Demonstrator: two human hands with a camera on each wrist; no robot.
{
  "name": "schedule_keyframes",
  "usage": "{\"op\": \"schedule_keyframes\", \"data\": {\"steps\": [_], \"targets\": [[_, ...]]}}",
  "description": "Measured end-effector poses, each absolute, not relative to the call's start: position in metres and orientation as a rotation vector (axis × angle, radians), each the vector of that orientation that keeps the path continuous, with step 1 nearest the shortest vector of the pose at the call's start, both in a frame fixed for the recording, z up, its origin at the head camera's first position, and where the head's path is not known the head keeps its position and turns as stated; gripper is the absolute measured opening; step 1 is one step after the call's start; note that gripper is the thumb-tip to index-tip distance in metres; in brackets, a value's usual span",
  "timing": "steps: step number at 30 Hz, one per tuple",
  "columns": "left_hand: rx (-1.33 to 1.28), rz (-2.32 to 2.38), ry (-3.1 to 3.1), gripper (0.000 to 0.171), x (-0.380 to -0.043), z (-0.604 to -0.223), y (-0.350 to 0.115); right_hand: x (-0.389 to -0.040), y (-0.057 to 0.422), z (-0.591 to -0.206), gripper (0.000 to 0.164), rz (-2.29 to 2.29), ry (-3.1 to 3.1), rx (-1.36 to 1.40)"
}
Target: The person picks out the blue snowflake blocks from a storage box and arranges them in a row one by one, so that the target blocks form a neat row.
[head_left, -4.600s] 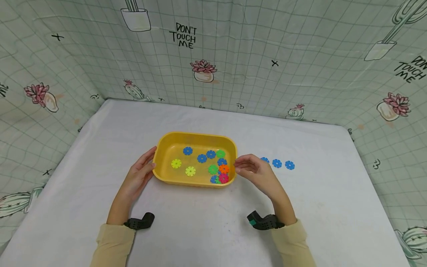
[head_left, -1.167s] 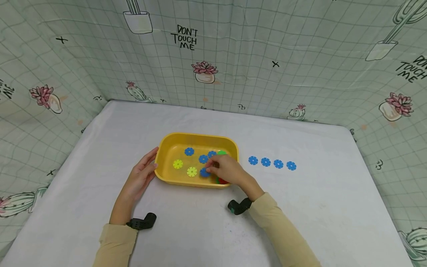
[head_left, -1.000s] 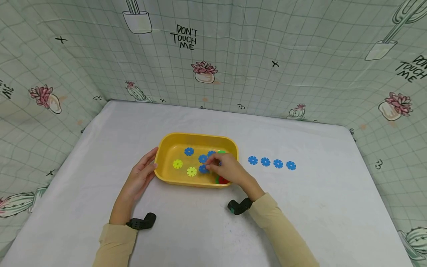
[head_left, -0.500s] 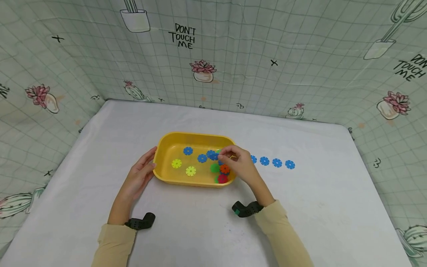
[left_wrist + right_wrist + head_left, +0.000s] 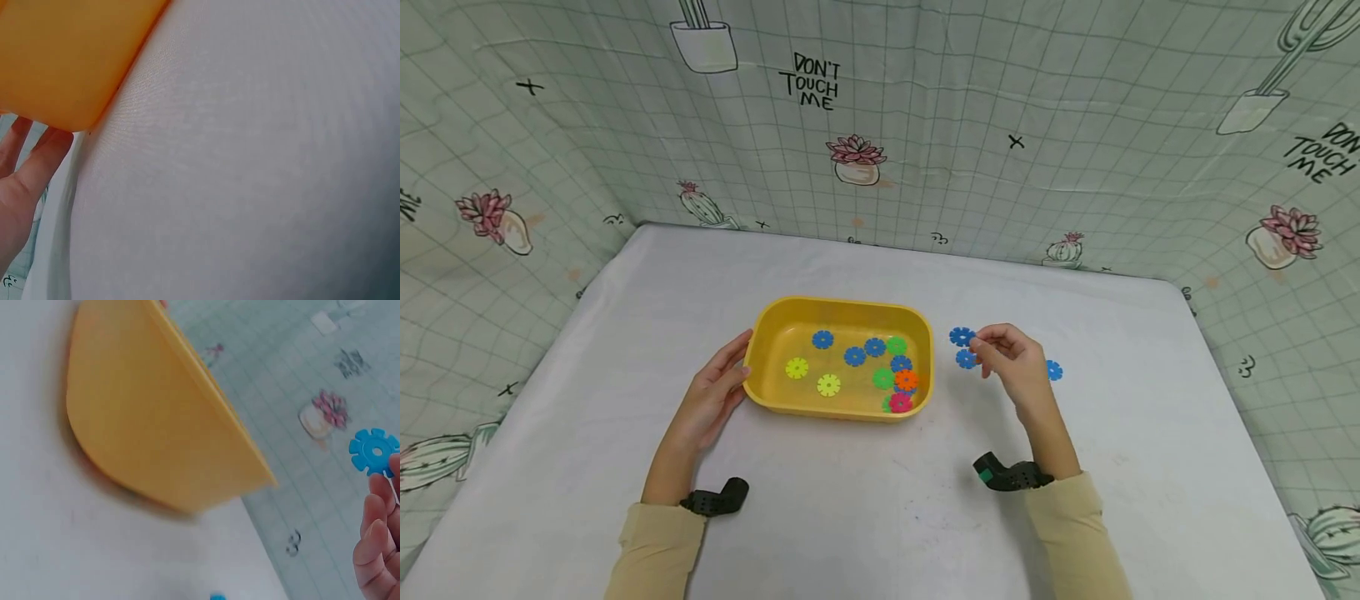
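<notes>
My right hand [image 5: 1015,362] pinches a blue notched plastic disc [image 5: 962,337] with a small centre hole, right of the yellow tray [image 5: 838,414]. The right wrist view shows this blue notched disc [image 5: 374,451] at the fingertips. Just below it in the head view lies another blue disc [image 5: 966,358] on the table; one more blue disc [image 5: 1054,370] shows beyond the hand, which hides those between. My left hand [image 5: 707,396] rests against the tray's left end with fairly straight fingers, also seen touching the tray wall [image 5: 75,69] in the left wrist view.
Inside the tray lie several notched discs: blue ones [image 5: 823,339], yellow ones [image 5: 797,368], green ones [image 5: 883,379], an orange one [image 5: 906,381] and a pink one [image 5: 900,403]. A white cloth [image 5: 850,517] covers the table, with a printed curtain [image 5: 925,125] behind it.
My right hand has picked a blue disc out of the tray and carried it right, over the rim, to the row of blue discs. The left hand stays at the tray.
</notes>
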State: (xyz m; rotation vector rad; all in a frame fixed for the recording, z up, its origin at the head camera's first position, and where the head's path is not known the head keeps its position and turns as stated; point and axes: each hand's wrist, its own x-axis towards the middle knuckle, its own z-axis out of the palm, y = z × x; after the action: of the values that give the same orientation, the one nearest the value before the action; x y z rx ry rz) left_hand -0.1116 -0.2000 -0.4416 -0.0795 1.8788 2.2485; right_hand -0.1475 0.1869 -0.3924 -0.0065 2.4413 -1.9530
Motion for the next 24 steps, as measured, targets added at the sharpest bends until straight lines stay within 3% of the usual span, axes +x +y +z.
{"op": "schedule_keyframes", "data": {"steps": [6, 17, 24], "targets": [[-0.071, 2.251, 1.883, 0.055, -0.112, -0.442, -0.2, -0.147, 0.226, -0.401, 0.013, -1.991, 2.443, 0.219], [-0.068, 2.239, 1.897, 0.055, -0.112, -0.443, -0.2, -0.15, 0.297, -0.443, 0.033, -1.895, 2.468, 0.602], [-0.068, 2.23, 1.912, 0.055, -0.112, -0.443, -0.2, -0.143, 0.309, -0.432, 0.019, -1.837, 2.396, 0.795]]}}
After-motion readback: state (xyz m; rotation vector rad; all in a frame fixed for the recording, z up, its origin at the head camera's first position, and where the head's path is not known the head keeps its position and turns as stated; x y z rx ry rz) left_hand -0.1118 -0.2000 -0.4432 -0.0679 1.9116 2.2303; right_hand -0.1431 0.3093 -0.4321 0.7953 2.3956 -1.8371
